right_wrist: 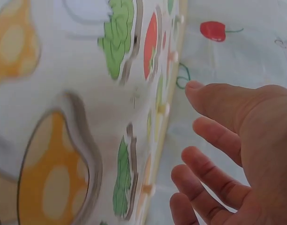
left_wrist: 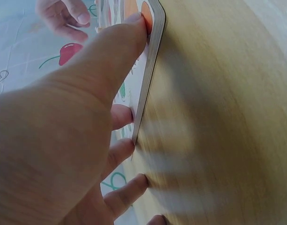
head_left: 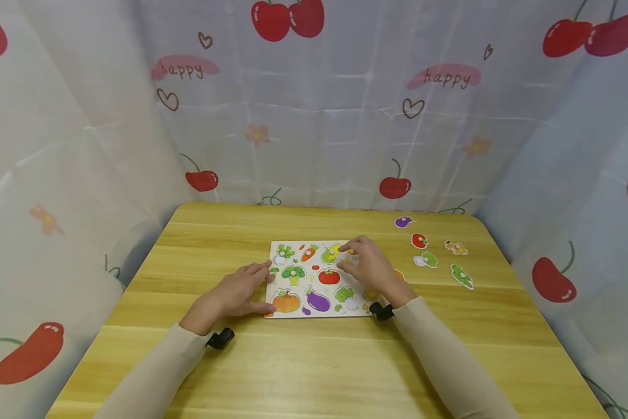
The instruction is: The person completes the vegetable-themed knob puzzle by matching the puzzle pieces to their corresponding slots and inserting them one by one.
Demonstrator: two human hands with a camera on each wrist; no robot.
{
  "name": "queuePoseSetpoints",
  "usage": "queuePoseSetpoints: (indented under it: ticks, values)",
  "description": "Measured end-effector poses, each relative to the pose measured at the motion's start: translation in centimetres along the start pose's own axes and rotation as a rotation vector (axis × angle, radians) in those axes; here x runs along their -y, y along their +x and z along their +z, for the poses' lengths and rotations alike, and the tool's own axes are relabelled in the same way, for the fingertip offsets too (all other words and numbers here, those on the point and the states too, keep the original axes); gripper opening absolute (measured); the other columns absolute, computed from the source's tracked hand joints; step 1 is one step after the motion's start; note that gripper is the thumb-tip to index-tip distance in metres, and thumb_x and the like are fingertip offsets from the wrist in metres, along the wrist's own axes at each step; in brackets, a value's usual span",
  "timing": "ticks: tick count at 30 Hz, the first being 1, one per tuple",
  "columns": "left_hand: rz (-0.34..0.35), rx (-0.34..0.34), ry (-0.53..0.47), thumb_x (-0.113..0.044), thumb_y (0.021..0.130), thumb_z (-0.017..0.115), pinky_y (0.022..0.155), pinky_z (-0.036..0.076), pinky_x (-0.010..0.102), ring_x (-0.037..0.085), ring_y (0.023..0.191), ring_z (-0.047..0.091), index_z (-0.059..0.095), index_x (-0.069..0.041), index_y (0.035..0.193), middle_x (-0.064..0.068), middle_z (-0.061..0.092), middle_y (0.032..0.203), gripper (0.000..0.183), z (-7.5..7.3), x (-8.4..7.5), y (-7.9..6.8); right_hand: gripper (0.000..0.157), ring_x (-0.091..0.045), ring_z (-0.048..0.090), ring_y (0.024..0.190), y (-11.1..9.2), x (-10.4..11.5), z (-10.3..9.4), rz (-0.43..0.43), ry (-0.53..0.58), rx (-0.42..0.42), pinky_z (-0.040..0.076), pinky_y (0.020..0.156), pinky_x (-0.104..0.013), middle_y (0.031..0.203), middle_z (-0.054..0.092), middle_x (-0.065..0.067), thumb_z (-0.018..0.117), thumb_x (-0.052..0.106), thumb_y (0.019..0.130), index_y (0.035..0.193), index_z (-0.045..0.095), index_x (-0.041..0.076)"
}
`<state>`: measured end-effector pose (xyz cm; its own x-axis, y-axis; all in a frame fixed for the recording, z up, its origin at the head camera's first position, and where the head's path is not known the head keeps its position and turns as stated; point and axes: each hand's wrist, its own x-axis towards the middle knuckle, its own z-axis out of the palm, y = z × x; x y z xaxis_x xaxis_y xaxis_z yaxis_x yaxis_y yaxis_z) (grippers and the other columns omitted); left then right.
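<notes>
A white vegetable puzzle board (head_left: 314, 283) lies flat on the wooden table. My left hand (head_left: 235, 289) rests at its left side. In the left wrist view, the left thumb (left_wrist: 134, 28) presses the board's corner, with two fingers against the edge and the others spread over the tabletop. Above the board's upper right part hovers my right hand (head_left: 370, 265), near the corn piece (head_left: 332, 253). Seen from the right wrist, its fingers (right_wrist: 204, 168) are loosely bent, with nothing between them. Small knobs (right_wrist: 163, 109) stand up from the pieces at the far side.
Loose pieces lie to the right: an eggplant (head_left: 403, 222), a tomato (head_left: 419, 241), a white-stemmed green vegetable (head_left: 426, 260), a brownish-yellow piece (head_left: 456, 248) and a long green one (head_left: 462, 276). An orange piece (head_left: 399, 275) is partly hidden behind my right wrist. Cherry-print curtains (head_left: 314, 157) surround the table.
</notes>
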<state>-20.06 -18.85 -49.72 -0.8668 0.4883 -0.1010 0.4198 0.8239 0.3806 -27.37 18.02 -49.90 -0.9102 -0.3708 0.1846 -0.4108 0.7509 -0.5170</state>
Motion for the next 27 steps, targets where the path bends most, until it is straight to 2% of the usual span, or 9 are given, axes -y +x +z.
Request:
queuePoseSetpoints:
  ticks: [6, 11, 14, 17, 21, 24, 27]
  values:
    - [-0.010, -0.002, 0.005, -0.054, 0.103, 0.089, 0.120, 0.047, 0.087, 0.057, 0.168, 0.045, 0.062, -0.008, 0.162, 0.022, 0.038, 0.189, 0.080, -0.2, 0.0, 0.0, 0.042, -0.043, 0.070, 0.131, -0.3, -1.5, -1.3, 0.042, -0.004, -0.031, 0.061, 0.116, -0.061, 0.144, 0.070, -0.023, 0.090, 0.027, 0.105, 0.140, 0.081, 0.004]
    - [-0.020, 0.007, -0.007, -0.055, 0.103, 0.088, 0.122, 0.045, 0.088, 0.054, 0.171, 0.042, 0.061, -0.009, 0.163, 0.020, 0.036, 0.191, 0.081, 0.0, 0.1, 0.1, 0.045, -0.046, 0.069, 0.129, -0.7, -3.1, -2.2, 0.044, -0.022, -0.059, 0.061, 0.112, -0.062, 0.143, 0.071, -0.025, 0.088, 0.029, 0.107, 0.141, 0.081, 0.002]
    - [-0.021, 0.007, -0.010, -0.055, 0.103, 0.088, 0.122, 0.045, 0.088, 0.054, 0.170, 0.043, 0.062, -0.008, 0.162, 0.020, 0.036, 0.190, 0.080, 0.1, 0.1, 0.1, 0.050, -0.047, 0.068, 0.132, -1.1, -4.2, -2.9, 0.073, -0.050, -0.058, 0.061, 0.110, -0.065, 0.149, 0.068, -0.026, 0.086, 0.034, 0.109, 0.145, 0.078, 0.001]
    - [-0.022, 0.000, -0.008, -0.055, 0.103, 0.089, 0.121, 0.046, 0.088, 0.054, 0.169, 0.044, 0.062, -0.008, 0.162, 0.020, 0.036, 0.190, 0.079, 0.2, 0.2, 0.0, 0.054, -0.050, 0.063, 0.141, -1.3, -5.4, -3.7, 0.122, -0.054, -0.061, 0.058, 0.116, -0.070, 0.158, 0.062, -0.027, 0.084, 0.037, 0.110, 0.151, 0.075, 0.002]
    - [-0.024, -0.003, -0.005, -0.055, 0.103, 0.088, 0.122, 0.046, 0.087, 0.054, 0.169, 0.044, 0.062, -0.009, 0.162, 0.020, 0.036, 0.190, 0.079, 0.2, 0.2, 0.0, 0.057, -0.056, 0.056, 0.153, -1.7, -7.2, -4.7, 0.139, -0.039, -0.075, 0.048, 0.127, -0.076, 0.166, 0.057, -0.030, 0.082, 0.034, 0.111, 0.155, 0.070, 0.000]
    - [-0.027, 0.002, -0.008, -0.056, 0.103, 0.088, 0.122, 0.045, 0.087, 0.055, 0.170, 0.043, 0.062, -0.009, 0.162, 0.019, 0.036, 0.191, 0.080, 0.1, 0.2, 0.0, 0.060, -0.058, 0.052, 0.157, -2.1, -8.7, -5.2, 0.151, -0.041, -0.076, 0.042, 0.132, -0.078, 0.168, 0.053, -0.032, 0.080, 0.034, 0.113, 0.160, 0.066, -0.001]
    - [-0.030, 0.004, -0.012, -0.055, 0.103, 0.088, 0.123, 0.044, 0.088, 0.055, 0.171, 0.042, 0.062, -0.009, 0.162, 0.019, 0.035, 0.191, 0.079, 0.2, 0.2, 0.0, 0.066, -0.058, 0.053, 0.154, -2.3, -10.1, -5.6, 0.176, -0.042, -0.076, 0.044, 0.131, -0.077, 0.170, 0.049, -0.035, 0.078, 0.037, 0.114, 0.164, 0.060, -0.002]
